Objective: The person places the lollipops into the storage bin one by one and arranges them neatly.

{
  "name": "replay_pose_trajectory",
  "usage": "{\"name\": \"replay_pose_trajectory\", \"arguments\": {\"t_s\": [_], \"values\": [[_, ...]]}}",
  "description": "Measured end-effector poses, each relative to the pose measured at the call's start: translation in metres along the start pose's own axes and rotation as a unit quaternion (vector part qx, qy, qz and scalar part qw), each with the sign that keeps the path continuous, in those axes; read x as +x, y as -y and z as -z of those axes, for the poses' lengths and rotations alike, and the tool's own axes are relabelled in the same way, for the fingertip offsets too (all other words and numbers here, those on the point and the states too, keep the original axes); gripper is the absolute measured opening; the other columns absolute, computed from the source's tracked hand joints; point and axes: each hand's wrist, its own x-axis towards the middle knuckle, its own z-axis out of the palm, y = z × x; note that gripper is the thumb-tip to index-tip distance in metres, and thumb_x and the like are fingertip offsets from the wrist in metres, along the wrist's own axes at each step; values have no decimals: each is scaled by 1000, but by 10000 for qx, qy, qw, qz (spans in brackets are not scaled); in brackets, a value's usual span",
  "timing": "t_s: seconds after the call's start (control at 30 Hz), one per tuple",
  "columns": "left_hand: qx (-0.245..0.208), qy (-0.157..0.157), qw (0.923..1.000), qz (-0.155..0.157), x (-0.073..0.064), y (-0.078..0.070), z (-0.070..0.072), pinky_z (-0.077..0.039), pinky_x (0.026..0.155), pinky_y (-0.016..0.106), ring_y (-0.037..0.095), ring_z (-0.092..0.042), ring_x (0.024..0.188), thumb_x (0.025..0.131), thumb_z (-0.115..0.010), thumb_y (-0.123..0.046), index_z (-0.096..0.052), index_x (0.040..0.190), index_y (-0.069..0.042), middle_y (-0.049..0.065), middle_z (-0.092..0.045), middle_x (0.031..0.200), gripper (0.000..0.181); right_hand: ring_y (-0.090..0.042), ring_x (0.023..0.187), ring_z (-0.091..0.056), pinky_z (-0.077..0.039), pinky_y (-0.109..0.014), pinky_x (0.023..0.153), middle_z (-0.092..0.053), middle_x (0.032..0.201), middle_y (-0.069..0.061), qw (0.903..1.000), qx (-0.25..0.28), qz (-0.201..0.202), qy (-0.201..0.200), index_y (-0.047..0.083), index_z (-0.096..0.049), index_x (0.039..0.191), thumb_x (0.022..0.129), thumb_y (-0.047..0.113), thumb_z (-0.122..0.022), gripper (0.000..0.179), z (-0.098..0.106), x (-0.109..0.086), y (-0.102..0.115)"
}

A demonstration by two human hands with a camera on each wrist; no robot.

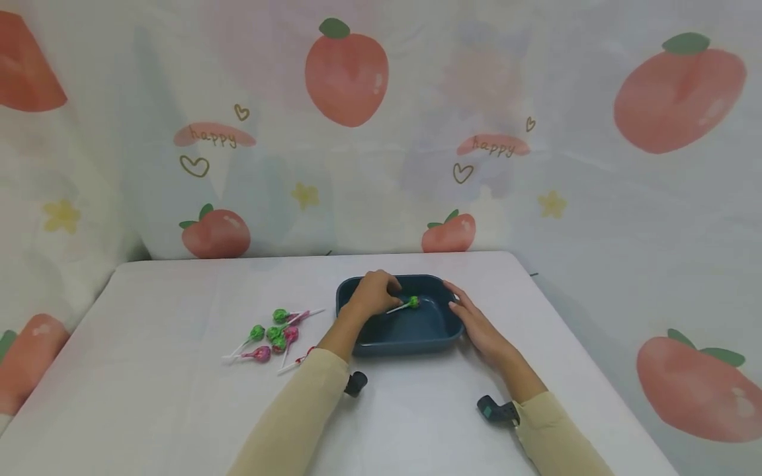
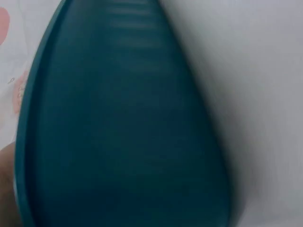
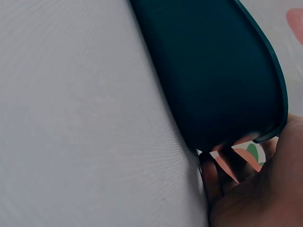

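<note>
Lollipops [image 1: 278, 334] lie left of the tray [image 1: 411, 328], one lollipop [image 1: 414, 302] seemingly inside.

Soft light fills the head view; the wrist views are dimmer, the left one blurring the tray [image 2: 128, 118].

We see a white table [image 1: 149, 396] with rounded far corners. Directly on it sits a dark blue tray [image 1: 411, 348], and to the tray's left we find a loose cluster of lollipops [image 1: 278, 334] (green and pink wrappers, white sticks, some overlapping).
</note>
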Motion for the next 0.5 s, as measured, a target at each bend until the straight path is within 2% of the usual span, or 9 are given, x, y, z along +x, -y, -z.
{"name": "replay_pose_trajectory", "arguments": {"t_s": [0.17,0.33,0.43,0.5], "values": [[-70,-12,9999,-109,-7,7,12,-52,95,38,23,-66,110,92,-81,-15,-75,120,-6,8,-73,116,30,-42,155,-3,-2,-70,115,-10,172,-13,9999,136,63,76,26,-22,166,115,31,-34,53,1,-6,16],[-260,-383,9982,-382,-18,20,18,-52,94,38,21,-67,105,92,-81,-15,-77,116,-6,6,-73,109,26,-46,154,-4,-4,-72,114,-10,171,-17,9998,125,97,155,19,-22,166,115,28,-35,54,-1,-15,35],[-451,-553,9955,-630,-24,27,19,-52,92,38,21,-67,101,92,-81,-13,-77,115,-4,5,-74,106,26,-45,154,-3,-3,-72,114,-9,171,-15,9998,108,104,133,23,-22,166,115,32,-34,54,-2,-9,22],[-568,-558,9940,-748,-28,29,20,-53,91,37,20,-68,99,92,-81,-12,-76,116,-3,4,-74,107,26,-43,155,-4,-4,-71,115,-9,172,-12,9998,111,89,126,27,-22,166,115,35,-34,54,-1,-5,11]]}}
